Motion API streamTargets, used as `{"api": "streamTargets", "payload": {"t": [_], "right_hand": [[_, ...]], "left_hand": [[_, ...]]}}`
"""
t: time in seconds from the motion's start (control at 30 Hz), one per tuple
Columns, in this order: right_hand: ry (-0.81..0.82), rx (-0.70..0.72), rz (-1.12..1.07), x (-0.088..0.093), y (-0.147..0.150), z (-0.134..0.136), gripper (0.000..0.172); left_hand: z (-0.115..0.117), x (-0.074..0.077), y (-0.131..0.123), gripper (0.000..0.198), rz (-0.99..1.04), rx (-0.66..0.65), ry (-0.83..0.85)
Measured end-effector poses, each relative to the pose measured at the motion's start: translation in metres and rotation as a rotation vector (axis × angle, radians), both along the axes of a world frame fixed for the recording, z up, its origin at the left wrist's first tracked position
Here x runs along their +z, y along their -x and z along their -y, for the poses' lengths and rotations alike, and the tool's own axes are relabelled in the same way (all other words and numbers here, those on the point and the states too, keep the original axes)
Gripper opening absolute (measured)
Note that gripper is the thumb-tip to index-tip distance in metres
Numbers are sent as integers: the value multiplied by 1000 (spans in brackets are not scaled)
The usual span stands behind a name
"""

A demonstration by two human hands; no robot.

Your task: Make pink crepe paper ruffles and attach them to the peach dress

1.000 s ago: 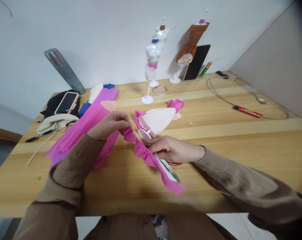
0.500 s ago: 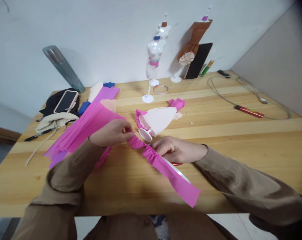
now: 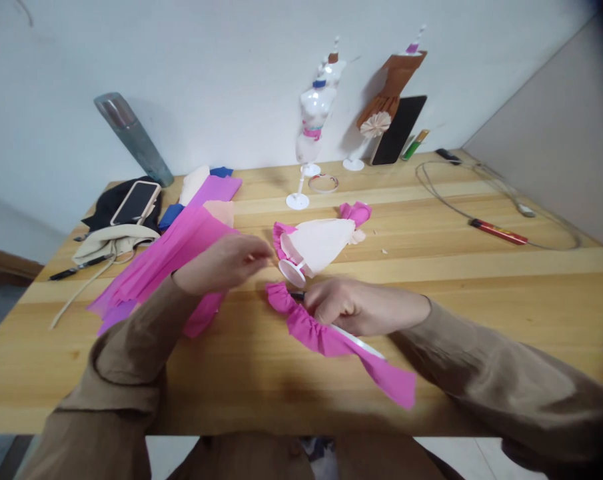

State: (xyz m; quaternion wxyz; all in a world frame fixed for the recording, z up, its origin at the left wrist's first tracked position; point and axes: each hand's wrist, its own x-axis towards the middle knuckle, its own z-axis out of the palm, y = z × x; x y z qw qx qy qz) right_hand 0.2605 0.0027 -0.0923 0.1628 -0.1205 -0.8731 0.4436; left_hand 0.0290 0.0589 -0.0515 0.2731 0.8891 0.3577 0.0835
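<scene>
A pink ruffled crepe paper strip (image 3: 314, 333) hangs from my right hand (image 3: 364, 305), which is closed on it near its gathered part. Its flat tail slants toward the table's front edge. A narrow white strip (image 3: 358, 343) shows along the pink paper, and a dark tip (image 3: 297, 295) pokes out by my fingers; the rest of that item is hidden. My left hand (image 3: 226, 262) is off the strip, fingers slightly apart, with nothing visible in them. Just beyond lies a small mannequin in a pale paper dress (image 3: 321, 243) with pink ruffles, its round base toward me.
Pink and purple paper sheets (image 3: 181, 243) lie at left, beside a phone (image 3: 136, 203), a cloth pouch (image 3: 114, 241) and a pen (image 3: 78, 268). A spray bottle (image 3: 134, 140) leans on the wall. White mannequins (image 3: 315, 113) stand behind. A cable (image 3: 448, 197) curls at right.
My left hand has let go of the strip's ruffled end and lifted slightly away. My right hand has shifted a little right with the strip, whose free end now hangs loose.
</scene>
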Motion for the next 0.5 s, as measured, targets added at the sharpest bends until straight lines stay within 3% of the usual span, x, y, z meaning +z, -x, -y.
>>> {"api": "streamTargets", "payload": {"t": [0.07,0.13,0.3,0.5], "right_hand": [[-70,31,39,6,3,6,38],[-100,76,63,12,4,14,36],[-79,88,53,18,0,22,33],[-103,45,62,17,-3,19,32]], "left_hand": [[10,5,-12,17,135,-305,296],[18,6,-20,14,162,-455,431],[20,-3,-22,23,69,-493,639],[22,-9,-26,27,132,-450,758]]}}
